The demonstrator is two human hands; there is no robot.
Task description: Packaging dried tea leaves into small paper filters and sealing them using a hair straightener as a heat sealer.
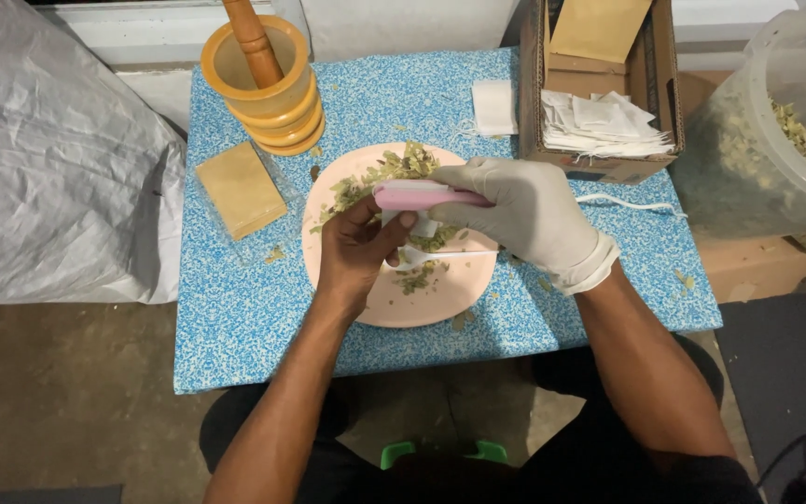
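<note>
The blue speckled bench (254,317) fills the middle of the frame, with bare surface along its lower left and a near edge just below the plate. A grey sheet (48,159) lies at the left, a clear tub of dried leaves (776,121) at the upper right, and a cardboard box of white sachets (608,103) just left of the tub. A wooden mortar and pestle (263,79) stands at the upper left, a tan packet (240,187) below it.

The pink plate (459,280) sits at centre, dried leaves (380,177) heaped on its upper left part. Over it the gloved right hand (534,210) is wrapped round a pink clamp-like tool (426,195), its long axis running left to right, its free end pointing left toward the bare left hand (356,247). That hand's fingers are pinched on a small white sachet (422,227) just under the tool's end, touching or nearly so; the view is too small to be sure. A white plastic spoon (440,254) lies across the plate below both hands, handle to the right. The left hand is nearer the sachet; open room lies toward the plate's lower rim.
</note>
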